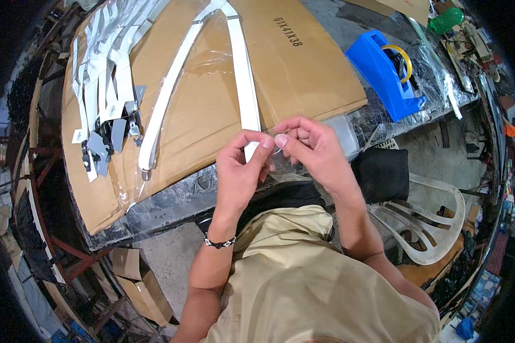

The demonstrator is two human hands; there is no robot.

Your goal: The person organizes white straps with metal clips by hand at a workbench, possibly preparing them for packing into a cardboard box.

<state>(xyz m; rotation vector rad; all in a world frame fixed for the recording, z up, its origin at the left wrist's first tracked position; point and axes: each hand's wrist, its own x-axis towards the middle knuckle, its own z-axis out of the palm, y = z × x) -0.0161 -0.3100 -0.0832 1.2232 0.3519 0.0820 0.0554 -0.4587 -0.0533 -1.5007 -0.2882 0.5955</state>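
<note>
White suspenders [245, 77] lie in an inverted V on the cardboard sheet [292, 74], inside or on clear plastic. One strap ends at a metal clip [146, 174]; the other runs down into my left hand [241, 166], whose thumb and fingers are closed on its end. Close beside it, fingertips nearly touching, my right hand [316, 150] makes a pinch. Whatever sits between its thumb and forefinger is too small to make out. Clear film shows just below the fingers. Further left lies a bundle of white straps [106, 68] with dark clips and grey tags.
A blue tape dispenser [377, 71] with a yellow roll stands at the right of the table. Below it is a clear plastic box [345, 132]. A pale plastic chair [435, 228] is at my right, and an open carton [140, 283] lies on the floor at left.
</note>
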